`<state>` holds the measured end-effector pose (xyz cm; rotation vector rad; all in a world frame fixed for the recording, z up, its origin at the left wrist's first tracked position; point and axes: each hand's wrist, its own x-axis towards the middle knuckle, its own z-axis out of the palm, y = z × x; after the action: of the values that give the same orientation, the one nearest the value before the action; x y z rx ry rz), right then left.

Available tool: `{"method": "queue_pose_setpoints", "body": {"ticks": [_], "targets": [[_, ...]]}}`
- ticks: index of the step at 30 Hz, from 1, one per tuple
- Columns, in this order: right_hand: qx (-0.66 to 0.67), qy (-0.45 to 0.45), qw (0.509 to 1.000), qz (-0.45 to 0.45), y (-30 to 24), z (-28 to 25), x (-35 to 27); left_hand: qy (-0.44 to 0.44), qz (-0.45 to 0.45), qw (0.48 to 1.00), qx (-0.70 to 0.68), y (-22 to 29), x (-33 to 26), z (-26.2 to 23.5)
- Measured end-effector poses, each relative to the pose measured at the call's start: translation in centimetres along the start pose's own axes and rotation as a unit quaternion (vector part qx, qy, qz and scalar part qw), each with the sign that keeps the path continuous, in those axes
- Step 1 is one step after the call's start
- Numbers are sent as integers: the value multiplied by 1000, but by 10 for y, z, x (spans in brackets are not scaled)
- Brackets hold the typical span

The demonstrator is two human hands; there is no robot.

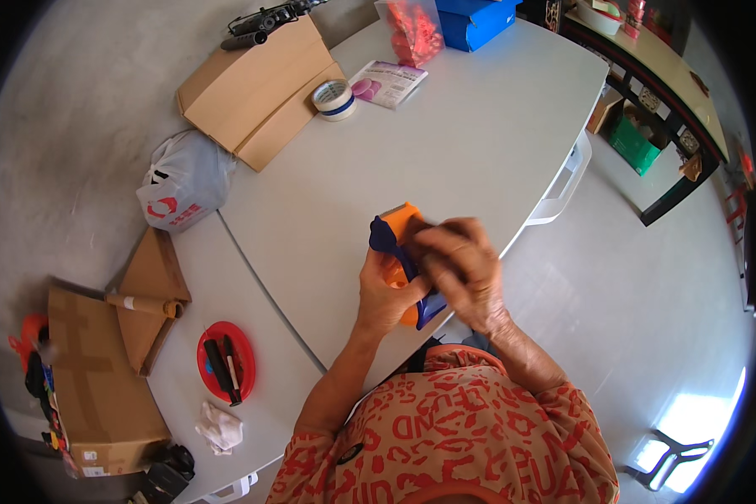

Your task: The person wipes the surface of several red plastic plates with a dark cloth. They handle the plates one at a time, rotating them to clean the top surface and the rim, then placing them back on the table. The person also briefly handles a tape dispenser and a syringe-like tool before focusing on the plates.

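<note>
Both hands are closed on one thing, an orange and dark blue plastic toy-like object (403, 265), held just above the near edge of the grey table (479, 143), in front of the person's chest. The left hand (385, 290) grips it from below and from the left side, with the fingers wrapped around the orange part. The right hand (460, 270) lies on top of it and covers its right half, with the fingers pressed against the blue part.

How far the work is, I can only judge partly: the blue part already sits against the orange body, but whether it is fully fitted is hidden under the right hand. The object looks smooth and hard; the orange shows at the top and the bottom, and the blue runs across it like a curved strip.

Further away on the table lie a roll of white tape with a blue stripe (333, 99), a flat brown cardboard box (256, 88) and a clear bag of red pieces (416, 32). At the left, a red oval tray (242, 359) holds dark markers.
</note>
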<state>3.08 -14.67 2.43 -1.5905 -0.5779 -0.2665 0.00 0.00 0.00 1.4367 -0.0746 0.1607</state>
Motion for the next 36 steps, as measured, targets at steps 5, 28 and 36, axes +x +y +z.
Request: {"method": "queue_pose_setpoints", "body": {"ticks": [5, 28, 36], "targets": [[-73, 43, 996, -10, 18, 6, 9, -1, -6, 999, -52, 12, 1, -7], [207, -267, 932, 127, 3, -34, -14, -22, -69, 920, -386, -15, 6, -18], [101, -177, 968, 146, 1, -10, 12, -168, -42, 879, -444, -31, 12, -20]]}}
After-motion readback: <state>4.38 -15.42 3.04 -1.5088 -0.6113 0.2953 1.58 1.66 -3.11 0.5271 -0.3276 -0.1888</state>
